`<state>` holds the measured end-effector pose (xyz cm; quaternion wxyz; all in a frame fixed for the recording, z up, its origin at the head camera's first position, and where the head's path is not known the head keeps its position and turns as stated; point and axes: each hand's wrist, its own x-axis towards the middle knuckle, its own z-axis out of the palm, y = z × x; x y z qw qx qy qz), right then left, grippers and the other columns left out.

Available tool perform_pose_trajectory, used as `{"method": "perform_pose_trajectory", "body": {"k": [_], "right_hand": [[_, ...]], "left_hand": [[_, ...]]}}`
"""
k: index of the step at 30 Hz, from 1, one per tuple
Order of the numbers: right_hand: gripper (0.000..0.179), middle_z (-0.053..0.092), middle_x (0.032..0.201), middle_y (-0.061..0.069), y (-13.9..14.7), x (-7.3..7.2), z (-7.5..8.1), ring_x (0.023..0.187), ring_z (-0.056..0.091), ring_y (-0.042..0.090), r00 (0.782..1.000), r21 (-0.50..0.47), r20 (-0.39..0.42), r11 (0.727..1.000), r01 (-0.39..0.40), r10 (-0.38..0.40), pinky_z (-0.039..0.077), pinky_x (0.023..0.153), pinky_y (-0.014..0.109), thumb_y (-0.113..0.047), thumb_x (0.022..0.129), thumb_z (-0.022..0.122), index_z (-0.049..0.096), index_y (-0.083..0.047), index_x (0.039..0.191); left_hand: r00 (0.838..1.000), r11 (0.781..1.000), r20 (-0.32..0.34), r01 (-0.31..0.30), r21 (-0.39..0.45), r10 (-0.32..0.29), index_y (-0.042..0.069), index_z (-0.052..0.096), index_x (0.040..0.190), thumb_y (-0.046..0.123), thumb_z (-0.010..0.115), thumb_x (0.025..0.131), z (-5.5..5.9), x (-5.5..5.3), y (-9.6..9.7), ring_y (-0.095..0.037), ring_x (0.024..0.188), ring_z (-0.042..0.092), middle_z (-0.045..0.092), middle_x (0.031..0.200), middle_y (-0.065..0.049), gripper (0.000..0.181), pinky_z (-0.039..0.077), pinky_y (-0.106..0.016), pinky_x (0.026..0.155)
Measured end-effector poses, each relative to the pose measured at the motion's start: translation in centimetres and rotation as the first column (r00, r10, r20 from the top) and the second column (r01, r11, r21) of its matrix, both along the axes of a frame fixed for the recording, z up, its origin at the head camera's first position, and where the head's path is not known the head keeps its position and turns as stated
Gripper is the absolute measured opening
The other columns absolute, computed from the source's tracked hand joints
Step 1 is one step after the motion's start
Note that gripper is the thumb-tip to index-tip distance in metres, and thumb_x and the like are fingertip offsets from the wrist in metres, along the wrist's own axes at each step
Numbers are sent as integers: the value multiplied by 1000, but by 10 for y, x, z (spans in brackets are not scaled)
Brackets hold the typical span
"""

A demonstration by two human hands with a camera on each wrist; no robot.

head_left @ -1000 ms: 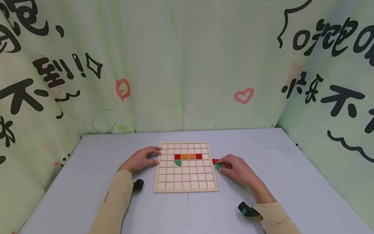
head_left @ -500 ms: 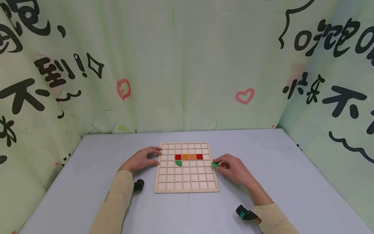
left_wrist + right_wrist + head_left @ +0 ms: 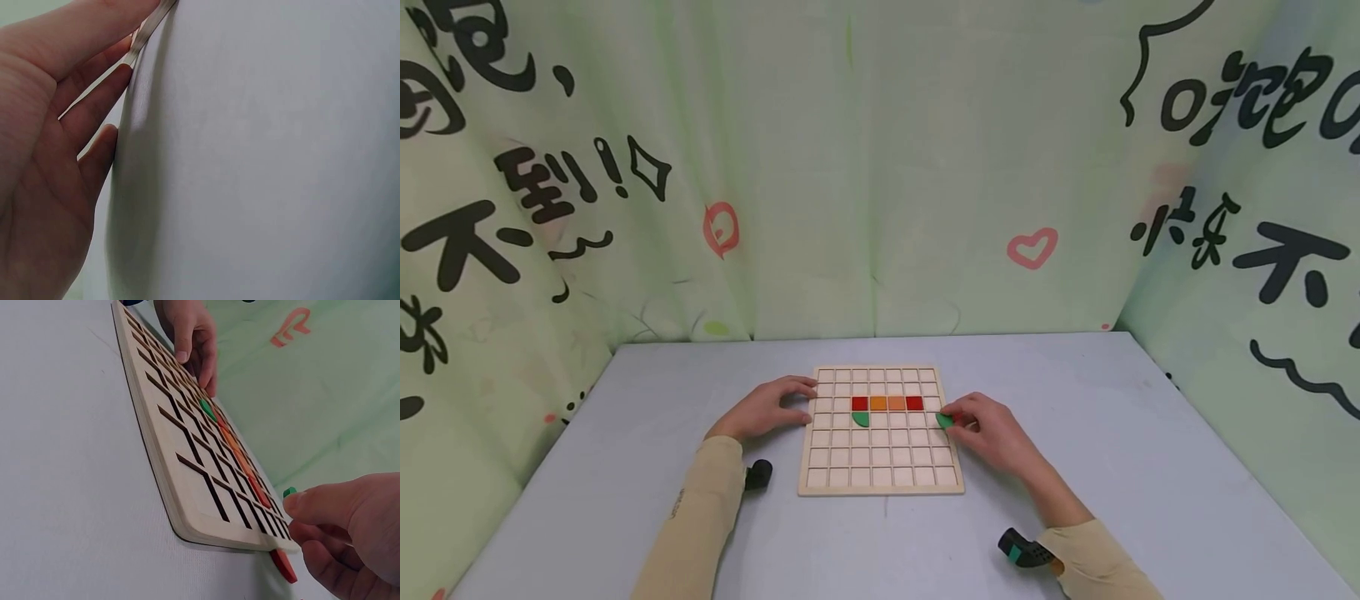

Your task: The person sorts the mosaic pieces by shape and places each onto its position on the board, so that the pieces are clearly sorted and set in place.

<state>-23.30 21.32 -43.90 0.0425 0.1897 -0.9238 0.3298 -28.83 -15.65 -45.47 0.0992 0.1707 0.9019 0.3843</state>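
Observation:
A wooden grid board (image 3: 880,492) lies flat on the table. My left hand (image 3: 767,407) rests its fingers and thumb against the board's left edge; the left wrist view shows the fingers extended. Over the right edge, my right hand (image 3: 992,429) pinches a green quarter-round tile (image 3: 943,420) between thumb and fingers. Under that hand, a red piece (image 3: 284,566) sits by the board's edge, mostly hidden in the head view. One row on the board holds a red tile (image 3: 860,403), two orange tiles (image 3: 887,403) and another red tile (image 3: 913,403). Below the left one is a green quarter-round tile (image 3: 861,419).
The white table (image 3: 700,533) stretches around the board on all sides. A pale green curtain (image 3: 925,167) with black writing and pink hearts encloses the back and sides. Black wrist devices (image 3: 1026,550) hang at both cuffs.
My right hand has moved left with the green tile, from beside the board to over its right edge. The red piece there is now mostly covered. My left hand stays in place.

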Motion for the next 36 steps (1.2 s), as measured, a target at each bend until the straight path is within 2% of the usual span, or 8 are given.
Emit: {"method": "perform_pose_trajectory", "body": {"k": [4, 9, 20, 36], "right_hand": [[23, 63, 101, 4, -4, -1, 3, 85, 58, 14, 1000, -1, -7, 1000, -7, 7, 56, 78, 35, -2, 85, 72, 71, -5, 108], [23, 63, 102, 4, -11, -2, 7, 82, 54, 13, 1000, 32, -24, 999, -7, 8, 53, 73, 30, -2, 86, 71, 71, -6, 109], [22, 63, 105, 5, -26, -5, 9, 82, 56, 13, 1000, 73, -15, 997, 1, 0, 50, 70, 27, -5, 87, 72, 72, -7, 110], [20, 63, 105, 3, -41, -4, 11, 85, 60, 13, 999, 27, 45, 1000, -13, 12, 52, 74, 29, -5, 88, 71, 73, -9, 108]], "left_hand": [[1000, 1000, -1, 2, 5, -2, 14, 67, 119, 22, 77, 85, -1, 0, 1, -27, 141, 34, 50, 145, 0, 36, 29, -47, 115], [1000, 1000, 1, 6, 11, -6, 14, 67, 119, 23, 77, 85, -2, -1, 0, -27, 141, 34, 50, 145, 1, 36, 29, -47, 115], [1000, 1000, -4, 13, 11, -13, 13, 67, 118, 23, 78, 85, -3, -1, -1, -27, 141, 34, 50, 144, 0, 36, 29, -48, 115], [999, 999, -13, 42, 22, -41, 10, 66, 120, 21, 76, 86, 1, 1, -3, -28, 140, 35, 50, 144, -1, 37, 30, -47, 114]]}}
